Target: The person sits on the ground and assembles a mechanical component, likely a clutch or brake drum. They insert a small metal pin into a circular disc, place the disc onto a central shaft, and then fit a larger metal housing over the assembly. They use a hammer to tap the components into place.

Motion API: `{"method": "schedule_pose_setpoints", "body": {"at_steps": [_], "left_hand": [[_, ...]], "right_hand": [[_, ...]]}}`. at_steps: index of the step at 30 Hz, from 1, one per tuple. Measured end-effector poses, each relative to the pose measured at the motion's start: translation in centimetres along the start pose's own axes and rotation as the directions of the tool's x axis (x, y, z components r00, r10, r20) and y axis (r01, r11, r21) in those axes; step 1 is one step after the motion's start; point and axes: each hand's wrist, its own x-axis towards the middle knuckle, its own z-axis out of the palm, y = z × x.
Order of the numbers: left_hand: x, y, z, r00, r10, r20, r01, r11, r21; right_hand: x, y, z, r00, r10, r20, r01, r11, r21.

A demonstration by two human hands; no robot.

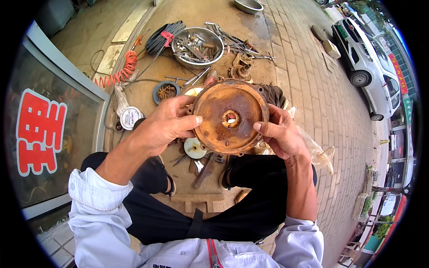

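Note:
A round, rusty metal cover with bolt lugs round its rim and a hole at its centre is held up in front of me. My left hand grips its left edge, thumb on the face and fingers behind. On the opposite edge my right hand holds it the same way. The cover's dished, brown-stained side faces me, and the ground shows through the centre hole. Below it on the ground lie a pale round disc and several hand tools. What lies straight behind the cover is hidden.
Beyond the cover stand a metal basin full of tools and parts, a small bowl of bolts and a rusty fitting. A red coiled hose lies left, near a glass door. A white car is parked far right.

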Motion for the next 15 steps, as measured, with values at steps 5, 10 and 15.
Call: {"method": "schedule_pose_setpoints", "body": {"at_steps": [5, 10, 15], "left_hand": [[-0.1, -0.8, -0.5, 0.969, 0.238, -0.07, -0.222, 0.958, 0.183], [-0.6, 1.0, -0.8, 0.566, 0.751, 0.339, -0.562, 0.051, 0.826], [-1.8, 2.1, -0.5, 0.261, 0.78, 0.568, -0.417, -0.44, 0.795]], "right_hand": [[-0.5, -0.2, 1.0, 0.99, -0.125, 0.061, 0.125, 0.992, -0.008], [-1.4, 0.0, 0.9, 0.617, -0.73, 0.294, 0.631, 0.236, -0.739], [-3.2, 0.3, 1.2, 0.252, -0.79, 0.559, 0.471, -0.405, -0.784]]}}
